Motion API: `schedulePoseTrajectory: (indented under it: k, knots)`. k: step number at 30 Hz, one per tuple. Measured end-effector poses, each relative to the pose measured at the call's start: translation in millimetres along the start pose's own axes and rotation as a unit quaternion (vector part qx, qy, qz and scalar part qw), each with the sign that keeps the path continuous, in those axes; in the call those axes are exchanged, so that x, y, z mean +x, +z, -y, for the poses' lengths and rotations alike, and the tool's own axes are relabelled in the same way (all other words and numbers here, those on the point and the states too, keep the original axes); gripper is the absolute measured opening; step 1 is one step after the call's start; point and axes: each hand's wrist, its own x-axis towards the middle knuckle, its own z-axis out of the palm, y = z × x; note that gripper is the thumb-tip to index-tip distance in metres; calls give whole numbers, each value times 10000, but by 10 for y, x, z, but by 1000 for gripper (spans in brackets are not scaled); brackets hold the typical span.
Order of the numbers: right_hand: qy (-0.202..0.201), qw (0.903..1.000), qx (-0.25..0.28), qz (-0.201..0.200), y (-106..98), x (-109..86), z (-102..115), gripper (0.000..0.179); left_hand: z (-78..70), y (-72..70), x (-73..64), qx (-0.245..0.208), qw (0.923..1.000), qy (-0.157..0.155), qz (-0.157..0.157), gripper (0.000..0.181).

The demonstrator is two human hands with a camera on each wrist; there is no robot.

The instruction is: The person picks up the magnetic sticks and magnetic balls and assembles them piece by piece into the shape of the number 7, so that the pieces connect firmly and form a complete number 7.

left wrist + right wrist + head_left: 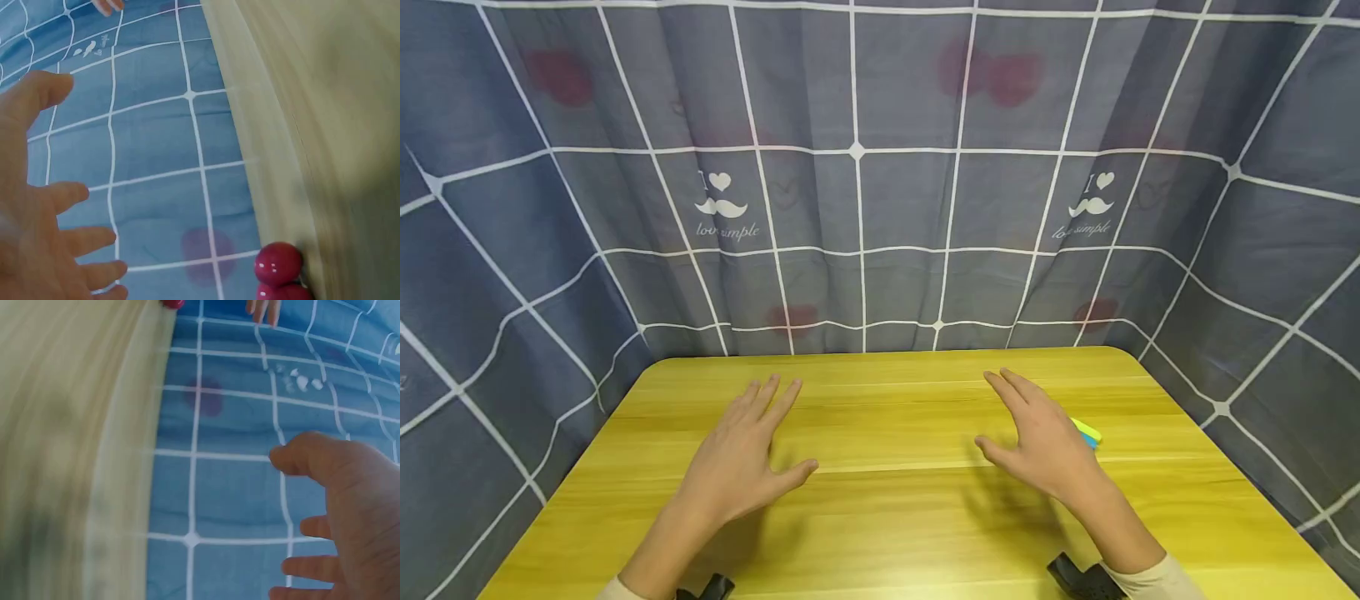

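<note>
Bare left hand [739, 467], bare right hand [1051, 442], fingers spread wide! Half-hidden behind the right, a yellow-and-blue bar [1087, 431] lies on the yellow wood-grain surface [887, 521], visible length slanting far-left to near-right.

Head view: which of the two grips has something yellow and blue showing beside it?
The right grip: the yellow and blue thing shows past its outer edge, partly hidden; the left grip is far from it.

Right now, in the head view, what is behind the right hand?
Behind the right hand, part of a yellow-and-blue item shows; the hand covers the rest, hiding its full shape.
</note>
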Motion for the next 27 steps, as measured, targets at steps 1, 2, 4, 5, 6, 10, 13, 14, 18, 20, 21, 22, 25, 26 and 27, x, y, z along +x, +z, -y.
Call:
schedulePoseTrajectory:
  k: [1,2,4,5,6,10,13,14,18,20,21,22,25,26,27]
  knots:
    - [4,10000,-11,-47,5,-5,-49,85,17,15,15,-122,9999,2,14,101]
    - [12,10000,-29,-77,14,-10,-95,84,35,29,25,-264,9996,-8,48,102]
    - [61,9999,-24,-78,36,-20,-178,82,82,66,36,-577,9982,-69,143,102]
    - [97,9999,-23,-67,50,-22,-214,81,110,87,42,-763,9969,-90,168,101]
    - [136,9999,-20,-62,63,-23,-249,81,140,109,49,-951,9953,-102,175,100]
    - [189,9998,-10,-59,115,-10,-346,78,243,197,90,-1370,9905,-90,34,90]
    - [174,9998,19,-39,150,7,-383,77,294,246,113,-1456,9891,-213,-85,78]
    - [184,9998,31,-20,160,13,-391,76,309,261,114,-1474,9886,-301,-98,73]
    - [394,9991,109,114,182,34,-425,67,379,311,103,-1364,9882,-701,-47,57]
    - [560,9981,156,221,179,37,-452,58,416,336,96,-1295,9883,-800,-36,51]
    - [639,9975,164,269,176,36,-473,52,431,347,94,-1266,9886,-818,-37,49]
    - [716,9968,160,316,170,33,-495,47,445,359,93,-1264,9886,-820,-39,47]
    - [885,9951,146,424,148,16,-580,34,472,397,91,-1285,9887,-769,-21,43]
    - [924,9946,133,447,144,11,-610,32,479,406,90,-1283,9889,-750,-7,42]
    - [962,9942,122,476,142,6,-641,31,485,415,89,-1263,9893,-733,4,40]
